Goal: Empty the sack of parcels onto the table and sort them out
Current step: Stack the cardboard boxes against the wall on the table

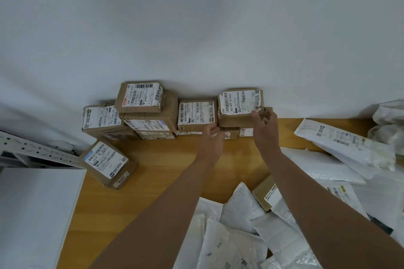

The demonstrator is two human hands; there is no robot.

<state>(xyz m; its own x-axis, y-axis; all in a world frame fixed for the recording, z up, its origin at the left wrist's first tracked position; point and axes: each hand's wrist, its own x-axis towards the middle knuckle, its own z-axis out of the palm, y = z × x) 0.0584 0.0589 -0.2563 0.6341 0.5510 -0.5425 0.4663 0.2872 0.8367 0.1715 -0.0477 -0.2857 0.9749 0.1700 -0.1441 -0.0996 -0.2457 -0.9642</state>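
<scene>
Brown cardboard parcels with white labels are stacked against the white wall at the far edge of the wooden table (166, 172). My right hand (263, 124) pinches the near right corner of the top right box (239, 106). Just left of it, my left hand (212, 135) is loosely curled at the near edge of a flat box (196, 114); whether it grips the box is unclear. Another stack (144, 105) rises to the left. One box (109, 161) lies alone, closer to me. White plastic mailer bags (251, 236) are heaped near my right forearm.
A white perforated metal shelf rail (32, 148) and a white panel (37, 214) border the table's left side. More white mailers (341, 144) lie along the right, with crumpled white plastic (389, 120) at the far right. A small brown parcel (265, 194) sits among the bags.
</scene>
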